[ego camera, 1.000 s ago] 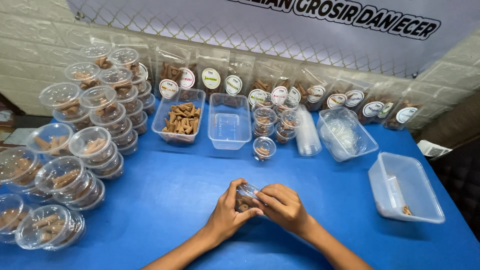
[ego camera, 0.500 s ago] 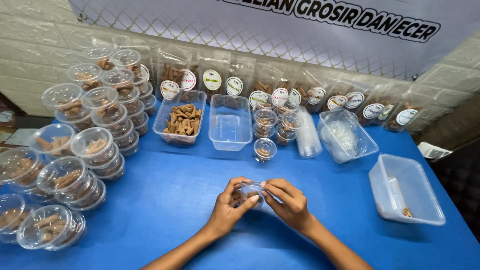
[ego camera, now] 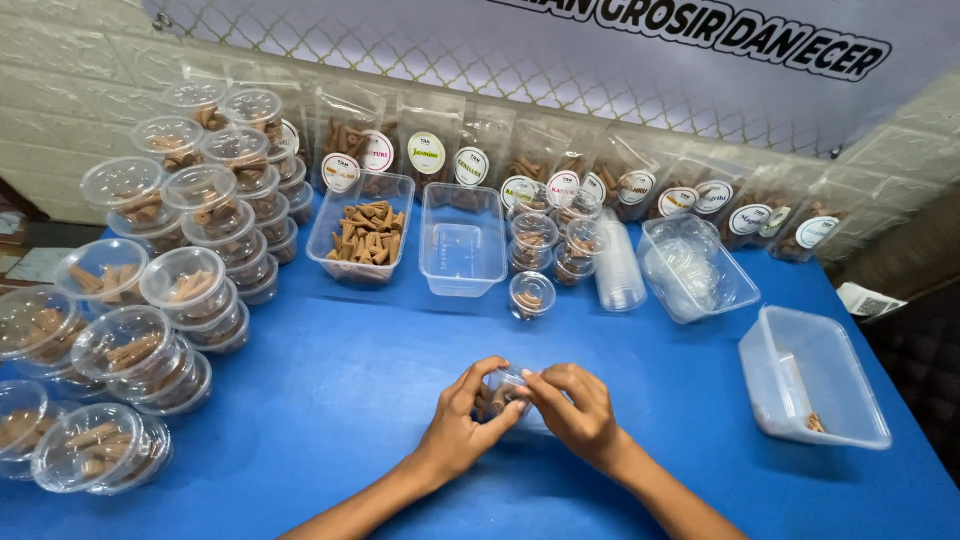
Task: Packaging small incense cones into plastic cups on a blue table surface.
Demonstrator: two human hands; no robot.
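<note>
My left hand (ego camera: 462,420) and my right hand (ego camera: 573,408) meet over the blue table (ego camera: 330,400), both gripping a small round clear plastic cup (ego camera: 503,386) with brown cone-shaped pieces inside. Fingertips of both hands press on its lid rim. Most of the cup is hidden by my fingers.
Stacks of filled lidded cups (ego camera: 165,250) crowd the left side. Behind my hands stand a clear tub of brown cones (ego camera: 362,238), an empty tub (ego camera: 461,240), a single small cup (ego camera: 531,293), stacked lids (ego camera: 620,268), another tub (ego camera: 693,268), and a bigger container (ego camera: 815,385) at right. Labelled pouches (ego camera: 430,150) line the wall.
My hands stay on the small cup at the same spot; the fingers have shifted around its rim, the right hand's fingers now stretching across the top.
</note>
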